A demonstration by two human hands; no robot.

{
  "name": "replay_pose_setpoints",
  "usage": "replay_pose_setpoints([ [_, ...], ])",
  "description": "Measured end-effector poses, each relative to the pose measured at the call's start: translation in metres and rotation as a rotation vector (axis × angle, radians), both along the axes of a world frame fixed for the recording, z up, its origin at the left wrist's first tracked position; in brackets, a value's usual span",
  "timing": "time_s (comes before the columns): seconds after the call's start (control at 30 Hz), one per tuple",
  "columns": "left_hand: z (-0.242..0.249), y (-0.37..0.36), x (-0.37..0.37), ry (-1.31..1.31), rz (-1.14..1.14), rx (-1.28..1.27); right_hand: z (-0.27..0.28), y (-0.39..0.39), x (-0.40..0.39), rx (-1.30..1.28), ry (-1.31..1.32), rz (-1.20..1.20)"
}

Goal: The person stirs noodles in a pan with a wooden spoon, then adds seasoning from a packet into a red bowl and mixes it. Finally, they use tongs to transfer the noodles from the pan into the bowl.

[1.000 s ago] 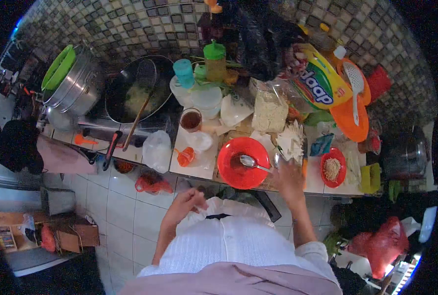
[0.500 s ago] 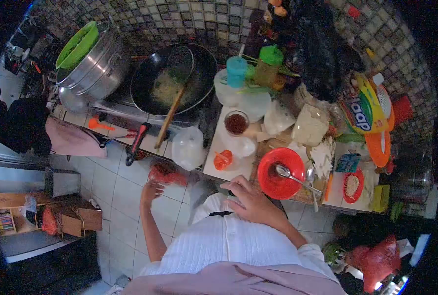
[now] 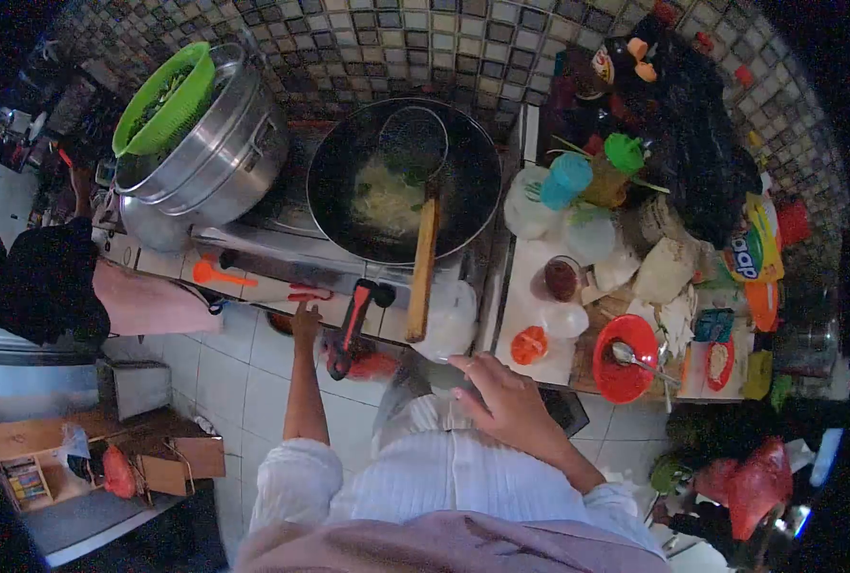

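Up comes the left hand point(image 3: 304, 323), off the floor side and in to the front edge of the surface point(image 3: 520, 296), its fingers right by a small red item point(image 3: 308, 292) lying along that edge, just left of the black-and-red handle point(image 3: 353, 329) that juts out over it! Are they gripping it? Can't tell from here, nor whether they truly touch: the fingertips are too small and dark

And the right hand point(image 3: 511, 401), which was over by the spoon point(image 3: 624, 352) a second ago, has come away to the left; its fingers are loosely spread, nothing in them to be seen, just in front of the front edge and near the clear plastic bag point(image 3: 452, 325)

So the action has moved across to the stove side! The red bowl point(image 3: 626, 386) sits without a hand on it towards the right of the front edge, the spoon leaning inside, handle out over the rim. Behind it all, the wok point(image 3: 334, 196) holds pale food point(image 3: 382, 205), and a strainer point(image 3: 415, 138) rests in it, its wooden handle point(image 3: 424, 277) reaching forward past the edge, untouched by either hand
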State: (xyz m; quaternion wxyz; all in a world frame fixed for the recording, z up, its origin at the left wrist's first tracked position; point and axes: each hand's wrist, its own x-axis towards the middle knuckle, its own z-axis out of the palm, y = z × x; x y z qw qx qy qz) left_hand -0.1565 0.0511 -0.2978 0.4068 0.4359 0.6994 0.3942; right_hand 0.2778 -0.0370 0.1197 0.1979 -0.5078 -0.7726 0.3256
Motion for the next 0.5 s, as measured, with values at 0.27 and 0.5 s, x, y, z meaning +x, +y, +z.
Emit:
replay_pose_setpoints([
  [0.27,0.076,-0.002,0.051,0.744,-0.102,-0.042,-0.01,0.001,-0.047,0.02,0.034,-0.06],
  [0.5,0.057,-0.013,0.031,0.533,-0.386,0.301,-0.012,-0.011,-0.075,0.034,0.051,-0.08],
])
